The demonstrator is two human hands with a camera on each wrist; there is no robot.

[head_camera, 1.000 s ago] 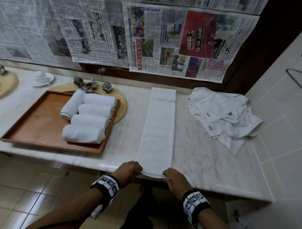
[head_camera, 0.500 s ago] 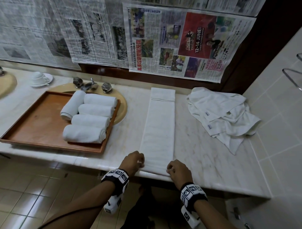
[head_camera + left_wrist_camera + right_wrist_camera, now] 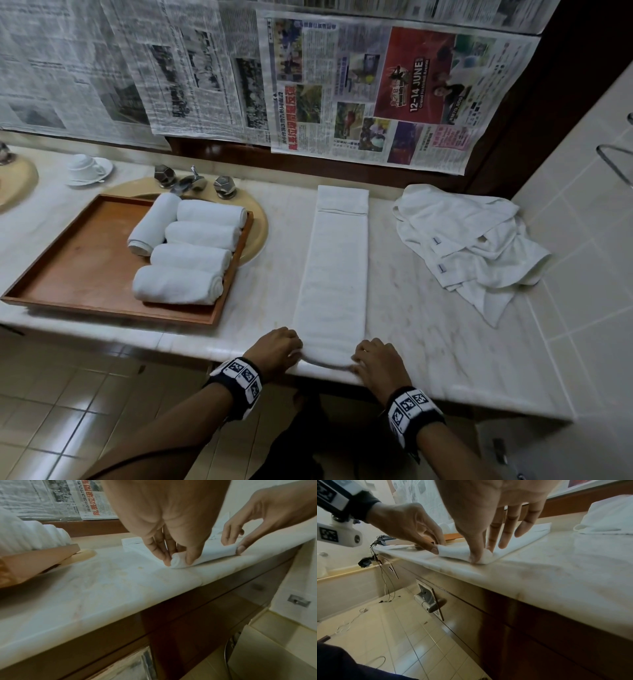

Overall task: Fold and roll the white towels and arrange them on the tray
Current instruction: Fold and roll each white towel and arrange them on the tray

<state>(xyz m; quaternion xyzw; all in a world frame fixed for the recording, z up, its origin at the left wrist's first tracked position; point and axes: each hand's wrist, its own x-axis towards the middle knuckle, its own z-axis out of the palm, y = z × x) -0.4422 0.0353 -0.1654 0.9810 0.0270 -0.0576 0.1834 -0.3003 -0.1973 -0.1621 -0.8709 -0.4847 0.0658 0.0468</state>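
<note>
A white towel [image 3: 334,274] folded into a long strip lies on the marble counter [image 3: 428,335], running from the wall to the front edge. My left hand [image 3: 275,347] pinches the left end of its near edge, which is curled into a small roll [image 3: 176,560]. My right hand [image 3: 378,361] pinches the right end of that same roll [image 3: 485,557]. Several rolled white towels [image 3: 186,246] lie on the right side of the wooden tray [image 3: 78,270]. A heap of loose white towels [image 3: 476,240] lies at the right.
The tray partly covers a beige sink [image 3: 258,226] with a tap [image 3: 191,180]. A cup and saucer [image 3: 87,168] stand at the back left. Newspaper sheets [image 3: 359,92] cover the wall. A tiled wall [image 3: 589,219] closes the right side.
Both hands moved forward from the counter's front edge, and the towel's near end has curled over into a small roll.
</note>
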